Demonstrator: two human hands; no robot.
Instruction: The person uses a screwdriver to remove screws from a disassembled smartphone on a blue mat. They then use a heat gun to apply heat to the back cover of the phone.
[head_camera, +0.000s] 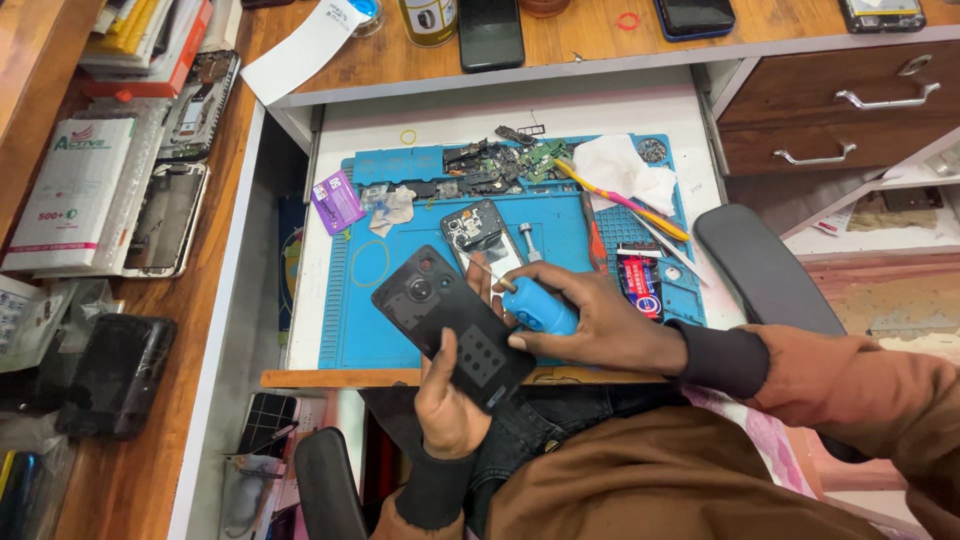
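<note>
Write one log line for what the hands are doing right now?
left hand: holds black phone | right hand: grips blue screwdriver, tip at phone | under: blue mat with phone parts

1. Your left hand (447, 405) holds a glossy black plastic phone back cover (452, 325), with a grid of small dark squares printed low on it.
2. Your right hand (590, 318) holds a bright blue round-handled screwdriver (537, 309) with a thin silver shaft.
3. You wear rust-brown sleeves with black cuffs.
4. The blue rubber work mat (560, 232) carries a raised ridge pattern along its left edge.
5. On it lie a white crumpled cloth (622, 168), a pink and yellow toothbrush (625, 203) and a purple square card (337, 201).
6. A yellow rubber band lies as a loop (369, 263) on the blue.
7. The warm brown wooden desk (600, 42) shows streaked grain.
</note>
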